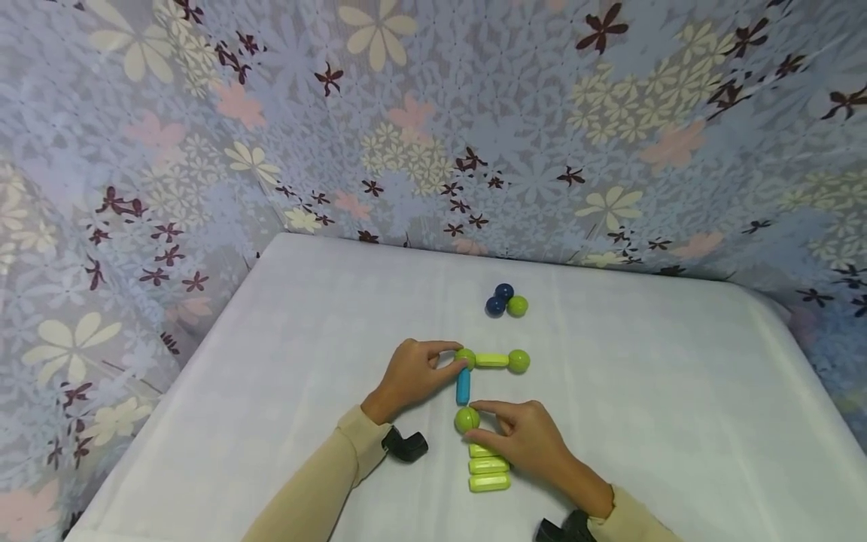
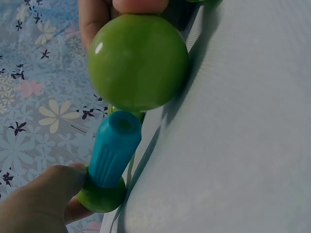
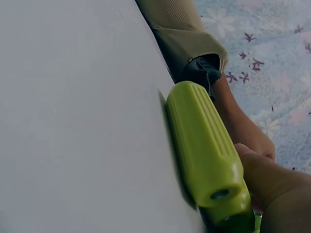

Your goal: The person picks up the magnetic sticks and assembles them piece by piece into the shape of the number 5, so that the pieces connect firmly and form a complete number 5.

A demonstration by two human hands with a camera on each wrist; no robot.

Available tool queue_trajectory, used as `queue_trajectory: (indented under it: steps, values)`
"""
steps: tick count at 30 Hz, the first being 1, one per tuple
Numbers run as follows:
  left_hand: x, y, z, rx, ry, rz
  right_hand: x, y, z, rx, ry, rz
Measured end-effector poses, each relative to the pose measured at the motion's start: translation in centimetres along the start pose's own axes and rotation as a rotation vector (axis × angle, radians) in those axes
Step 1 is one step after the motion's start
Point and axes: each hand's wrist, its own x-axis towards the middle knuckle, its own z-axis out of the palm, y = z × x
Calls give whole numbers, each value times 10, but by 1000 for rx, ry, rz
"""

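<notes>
My left hand (image 1: 415, 375) pinches a green ball (image 1: 464, 356) between thumb and fingers. A blue rod (image 1: 463, 387) runs from that ball toward me, and a yellow-green rod (image 1: 491, 360) runs right from it to another green ball (image 1: 518, 361). My right hand (image 1: 528, 439) pinches a separate green ball (image 1: 466, 420) just short of the blue rod's near end. In the left wrist view, a hole shows in the blue rod's (image 2: 115, 150) free end, facing the right hand's ball (image 2: 138, 63), with a small gap between.
Several loose yellow-green rods (image 1: 489, 482) lie side by side, partly under my right hand. Farther back on the white-covered table (image 1: 325, 301) sit two dark blue balls (image 1: 495, 306) and a green ball (image 1: 518, 306). A flowered curtain (image 1: 420, 150) stands behind the table.
</notes>
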Motion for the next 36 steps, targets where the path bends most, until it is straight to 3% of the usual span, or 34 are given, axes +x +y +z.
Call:
queue_trajectory:
  steps: [7,14,36]
  values:
    - [0,0,0,2,0,-5,3,-3,3,-56,37,-11]
    - [1,-3,1,-9,9,14,4,-3,3,-101,43,34]
    - [0,-1,2,11,-8,26,1,-4,3,-87,68,45]
